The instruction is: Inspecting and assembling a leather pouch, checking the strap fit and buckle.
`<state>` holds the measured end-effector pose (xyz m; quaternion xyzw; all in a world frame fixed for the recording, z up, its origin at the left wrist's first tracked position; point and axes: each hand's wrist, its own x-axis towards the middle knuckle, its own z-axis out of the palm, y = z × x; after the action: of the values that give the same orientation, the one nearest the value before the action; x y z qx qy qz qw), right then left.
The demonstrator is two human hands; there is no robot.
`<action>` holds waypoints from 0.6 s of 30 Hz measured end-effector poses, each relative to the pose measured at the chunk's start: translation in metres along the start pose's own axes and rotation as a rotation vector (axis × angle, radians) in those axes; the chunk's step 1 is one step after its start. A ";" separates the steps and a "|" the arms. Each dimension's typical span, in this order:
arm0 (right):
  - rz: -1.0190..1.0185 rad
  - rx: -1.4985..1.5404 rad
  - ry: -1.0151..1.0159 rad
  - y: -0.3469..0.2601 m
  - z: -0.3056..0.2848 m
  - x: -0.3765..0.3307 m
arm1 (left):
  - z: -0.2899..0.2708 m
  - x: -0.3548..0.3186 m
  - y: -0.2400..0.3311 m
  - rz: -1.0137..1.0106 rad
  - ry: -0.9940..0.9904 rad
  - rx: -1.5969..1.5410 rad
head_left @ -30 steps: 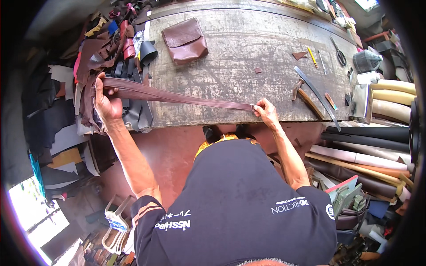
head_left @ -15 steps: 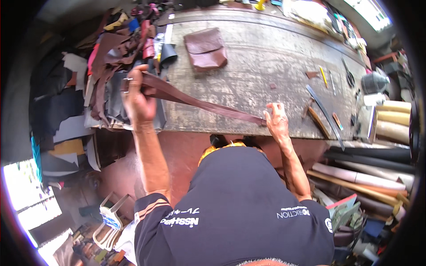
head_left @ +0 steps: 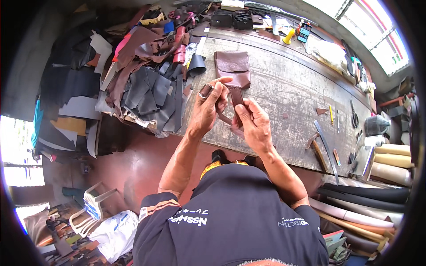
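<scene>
In front of me, over the table's near edge, I hold a brown leather strap with both hands. My left hand is closed on the strap's end with a metal buckle, its index finger stretched out to the right. My right hand pinches the other, stitched end between thumb and fingers, and that end points upward. Below the hands the rest of the strap hangs in a loop, partly hidden by them. Just beyond lies a brown leather pouch with its flap down, apart from my hands.
Leather scraps heap up on the table's left side. A hammer, a long metal strip, a yellow pencil and black scissors lie to the right. Rolled material is stacked at lower right. A white chair stands behind at left.
My hands have come together from wide apart. The strap, stretched between them before, now hangs folded in a loop. The view has shifted, showing more of the table's far side.
</scene>
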<state>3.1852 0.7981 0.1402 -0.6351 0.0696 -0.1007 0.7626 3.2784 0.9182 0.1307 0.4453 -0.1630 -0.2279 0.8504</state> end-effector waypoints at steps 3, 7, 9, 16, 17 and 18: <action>0.113 0.043 -0.051 -0.008 -0.001 -0.002 | 0.005 0.000 -0.010 0.032 0.050 -0.017; 0.124 0.174 0.048 0.007 0.002 0.000 | -0.001 0.003 -0.027 -0.056 -0.052 -0.193; 0.126 0.144 0.076 0.013 0.000 0.001 | 0.004 -0.001 -0.032 -0.125 -0.042 -0.189; 0.179 0.193 0.086 0.026 -0.005 -0.012 | 0.005 -0.004 -0.064 -0.181 0.023 -0.382; 0.191 0.221 0.094 0.028 -0.007 -0.013 | 0.005 -0.002 -0.066 -0.176 0.028 -0.390; 0.186 0.237 0.106 0.030 -0.008 -0.015 | 0.005 -0.001 -0.067 -0.171 0.034 -0.399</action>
<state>3.1705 0.7993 0.1092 -0.5253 0.1559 -0.0702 0.8336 3.2593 0.8822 0.0777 0.2840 -0.0618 -0.3192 0.9020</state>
